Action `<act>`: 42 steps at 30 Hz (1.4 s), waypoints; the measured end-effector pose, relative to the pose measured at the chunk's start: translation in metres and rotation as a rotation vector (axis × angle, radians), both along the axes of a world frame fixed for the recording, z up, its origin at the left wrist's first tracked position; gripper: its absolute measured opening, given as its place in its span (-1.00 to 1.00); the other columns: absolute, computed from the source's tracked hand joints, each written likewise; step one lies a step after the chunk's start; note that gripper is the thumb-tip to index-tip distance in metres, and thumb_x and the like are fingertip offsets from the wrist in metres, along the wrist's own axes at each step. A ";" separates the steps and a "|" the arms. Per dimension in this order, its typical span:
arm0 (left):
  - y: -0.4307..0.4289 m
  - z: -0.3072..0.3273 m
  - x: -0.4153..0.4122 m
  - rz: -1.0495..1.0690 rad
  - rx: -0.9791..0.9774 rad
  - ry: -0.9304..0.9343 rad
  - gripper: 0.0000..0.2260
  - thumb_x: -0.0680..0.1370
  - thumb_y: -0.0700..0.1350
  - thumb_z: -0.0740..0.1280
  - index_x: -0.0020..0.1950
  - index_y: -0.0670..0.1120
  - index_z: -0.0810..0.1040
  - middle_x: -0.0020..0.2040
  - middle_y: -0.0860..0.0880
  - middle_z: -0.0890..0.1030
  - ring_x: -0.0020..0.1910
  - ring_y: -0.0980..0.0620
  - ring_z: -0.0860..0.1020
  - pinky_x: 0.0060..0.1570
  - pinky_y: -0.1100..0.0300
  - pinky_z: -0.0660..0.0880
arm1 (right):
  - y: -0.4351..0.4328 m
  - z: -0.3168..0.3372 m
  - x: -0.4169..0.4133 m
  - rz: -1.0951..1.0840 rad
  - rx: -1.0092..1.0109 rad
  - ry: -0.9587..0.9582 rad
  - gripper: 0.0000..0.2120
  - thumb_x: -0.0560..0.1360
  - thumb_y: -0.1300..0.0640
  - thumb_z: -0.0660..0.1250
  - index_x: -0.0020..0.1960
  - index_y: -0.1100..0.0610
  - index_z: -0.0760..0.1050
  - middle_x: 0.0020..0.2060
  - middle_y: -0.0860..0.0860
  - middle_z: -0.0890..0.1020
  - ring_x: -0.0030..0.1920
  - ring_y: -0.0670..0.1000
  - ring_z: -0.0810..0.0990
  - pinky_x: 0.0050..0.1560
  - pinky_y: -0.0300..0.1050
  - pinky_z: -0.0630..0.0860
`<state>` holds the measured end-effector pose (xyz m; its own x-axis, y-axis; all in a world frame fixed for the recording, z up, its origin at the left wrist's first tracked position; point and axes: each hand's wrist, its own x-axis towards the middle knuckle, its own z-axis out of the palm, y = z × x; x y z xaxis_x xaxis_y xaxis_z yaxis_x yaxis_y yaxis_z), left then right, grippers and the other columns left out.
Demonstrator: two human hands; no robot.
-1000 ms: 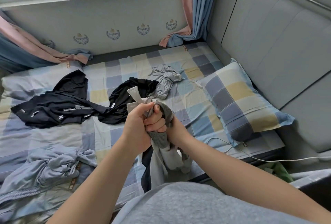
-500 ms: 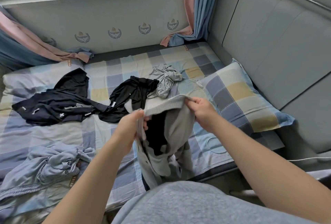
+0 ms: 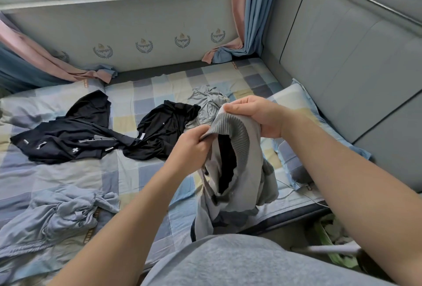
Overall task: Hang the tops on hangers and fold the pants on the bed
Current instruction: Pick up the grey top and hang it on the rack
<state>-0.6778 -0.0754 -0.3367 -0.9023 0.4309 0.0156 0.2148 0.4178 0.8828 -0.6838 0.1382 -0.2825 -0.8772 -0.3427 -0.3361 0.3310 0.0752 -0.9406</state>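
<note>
Both hands hold a grey garment (image 3: 247,176) with a ribbed band and a dark lining up over the bed's front edge. My left hand (image 3: 190,148) pinches the near end of the band. My right hand (image 3: 255,115) grips the far end, higher up. The band arches open between them, and the rest of the cloth hangs down crumpled. On the checked bed (image 3: 127,171) lie a black jacket with white marks (image 3: 68,141), a black top (image 3: 164,134), a small grey garment (image 3: 207,102) and a light blue garment (image 3: 59,219) at the near left.
A checked pillow (image 3: 294,112) leans at the right against the grey padded headboard (image 3: 356,68). A white cable (image 3: 303,194) trails over the bed's right corner. Pink and blue curtains (image 3: 249,11) hang by the window. A green and white object (image 3: 331,237) sits on the floor.
My hands were bunched together on the garment. They have moved apart and stretched the ribbed band open, the right hand rising toward the pillow.
</note>
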 end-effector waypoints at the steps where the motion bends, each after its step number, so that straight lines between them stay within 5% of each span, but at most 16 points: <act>1: 0.000 0.004 -0.002 0.034 0.029 -0.035 -0.79 0.61 -0.17 0.24 -0.21 -0.10 0.53 -0.37 0.04 0.54 -0.39 0.09 0.44 -0.32 0.11 0.38 | 0.002 -0.001 -0.001 -0.033 0.058 0.026 -0.78 0.57 0.02 0.38 -0.02 0.18 0.67 -0.14 0.13 0.68 -0.18 0.05 0.66 -0.18 -0.11 0.60; 5: -0.004 0.015 -0.009 0.184 0.111 -0.143 -0.77 0.54 -0.22 0.16 -0.08 -0.24 0.61 -0.18 -0.30 0.63 -0.29 -0.02 0.49 -0.27 0.07 0.38 | 0.000 -0.035 0.012 -0.214 0.434 0.223 -0.74 0.52 0.01 0.44 0.15 0.06 0.50 0.03 -0.04 0.60 0.01 -0.06 0.57 -0.02 -0.20 0.49; 8: -0.005 0.017 -0.007 0.219 0.104 -0.164 -0.75 0.58 -0.28 0.15 -0.05 -0.27 0.62 -0.10 -0.35 0.64 -0.24 -0.22 0.55 -0.22 -0.12 0.51 | -0.026 -0.073 0.044 -0.201 0.389 0.287 -0.65 0.49 0.00 0.46 0.22 -0.05 0.43 0.14 -0.13 0.55 0.15 -0.18 0.54 0.19 -0.21 0.50; 12: -0.003 0.021 -0.001 0.240 0.116 -0.210 -0.76 0.61 -0.24 0.17 -0.03 -0.25 0.63 -0.10 -0.32 0.65 -0.07 -0.32 0.61 -0.06 -0.21 0.57 | -0.076 -0.113 0.068 -0.229 0.340 0.192 -0.67 0.42 -0.05 0.42 0.11 -0.25 0.40 -0.01 -0.20 0.61 -0.02 -0.27 0.59 -0.07 -0.35 0.50; 14: -0.005 0.021 0.001 0.231 0.113 -0.233 -0.77 0.60 -0.26 0.17 -0.01 -0.23 0.63 -0.08 -0.31 0.65 -0.13 -0.27 0.62 -0.07 -0.18 0.58 | -0.086 -0.125 0.063 -0.295 0.481 0.226 -0.76 0.46 0.02 0.36 0.08 -0.19 0.42 -0.11 -0.19 0.60 -0.13 -0.22 0.57 -0.22 -0.39 0.40; 16: -0.011 0.018 -0.001 0.236 0.121 -0.267 -0.77 0.60 -0.25 0.16 -0.01 -0.24 0.61 -0.07 -0.36 0.63 -0.20 -0.15 0.58 -0.16 -0.15 0.57 | -0.084 -0.134 0.054 -0.269 0.645 0.245 -0.90 0.49 0.15 0.30 -0.03 -0.03 0.46 -0.12 0.01 0.64 -0.10 0.04 0.60 -0.20 -0.15 0.47; 18: -0.022 0.011 -0.008 0.301 0.120 -0.300 -0.78 0.61 -0.23 0.14 0.01 -0.31 0.54 -0.13 -0.39 0.57 -0.20 -0.13 0.54 -0.19 -0.26 0.58 | -0.072 -0.141 0.047 -0.258 0.801 0.193 -0.83 0.49 0.25 0.24 -0.18 0.00 0.42 -0.13 0.16 0.65 -0.06 0.23 0.60 -0.17 -0.02 0.47; 21: -0.045 0.000 -0.019 0.448 0.066 -0.298 -0.84 0.62 -0.22 0.14 -0.01 -0.19 0.50 -0.10 -0.19 0.56 -0.18 -0.13 0.59 -0.35 -0.23 0.62 | -0.040 -0.141 0.040 -0.363 0.894 0.051 -0.77 0.43 0.37 0.20 -0.14 0.10 0.54 -0.17 0.17 0.63 -0.03 0.24 0.60 -0.13 -0.03 0.48; 25: -0.075 -0.014 -0.028 0.415 -0.065 -0.246 -0.65 0.52 -0.30 0.05 0.03 0.04 0.54 -0.02 -0.06 0.57 -0.15 -0.06 0.60 -0.44 0.08 0.60 | -0.012 -0.112 0.024 -0.393 0.618 0.050 -0.78 0.50 0.40 0.36 -0.14 0.10 0.50 -0.19 0.12 0.63 -0.18 0.12 0.57 -0.21 -0.09 0.46; 28: -0.092 -0.016 -0.035 0.356 -0.234 -0.165 -0.67 0.47 -0.30 0.08 -0.19 0.03 0.56 -0.30 -0.01 0.56 -0.28 -0.08 0.52 -0.29 -0.03 0.58 | -0.003 -0.074 0.021 -0.394 0.383 0.088 -0.89 0.53 0.25 0.43 -0.16 0.16 0.55 -0.22 0.13 0.61 -0.20 0.06 0.54 -0.18 -0.07 0.47; 32: -0.099 -0.009 -0.047 0.243 -0.276 -0.115 -0.74 0.54 -0.17 0.17 -0.37 -0.04 0.38 -0.55 0.12 0.32 -0.43 -0.01 0.30 -0.38 0.12 0.23 | -0.004 -0.028 0.029 -0.417 0.165 0.062 -0.79 0.60 0.09 0.33 0.02 0.21 0.67 -0.03 0.23 0.68 -0.01 0.18 0.62 0.04 0.07 0.49; 34: -0.098 0.001 -0.053 0.133 -0.174 -0.093 -0.71 0.53 -0.07 0.17 -0.38 -0.08 0.29 -0.49 0.11 0.29 -0.48 0.06 0.25 -0.38 0.14 0.20 | -0.014 -0.010 0.037 -0.487 0.072 0.047 -0.76 0.62 0.09 0.29 0.00 0.14 0.71 0.06 0.20 0.70 0.05 0.15 0.67 0.14 0.04 0.55; 37: -0.101 0.012 -0.063 0.036 -0.078 -0.100 -0.63 0.54 0.08 0.17 -0.20 -0.24 0.45 -0.33 -0.02 0.44 -0.35 0.09 0.39 -0.28 0.12 0.31 | -0.035 0.010 0.055 -0.627 -0.005 0.057 -0.75 0.64 0.11 0.26 0.05 0.18 0.69 0.02 0.19 0.71 0.01 0.12 0.70 0.04 -0.03 0.62; 42: -0.113 0.029 -0.066 -0.235 -0.038 -0.081 -0.48 0.39 0.33 0.31 -0.11 -0.15 0.53 -0.30 -0.01 0.51 -0.32 0.06 0.45 -0.26 0.09 0.38 | -0.081 0.028 0.098 -0.839 -0.139 0.079 -0.79 0.61 0.14 0.29 0.02 0.16 0.69 -0.01 0.19 0.71 -0.02 0.13 0.71 -0.01 -0.01 0.67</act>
<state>-0.7441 -0.1886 -0.3075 -0.7750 0.6278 -0.0726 0.2393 0.3978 0.8857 -0.5854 0.0572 -0.2540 -0.8780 0.3977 -0.2663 0.1585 -0.2834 -0.9458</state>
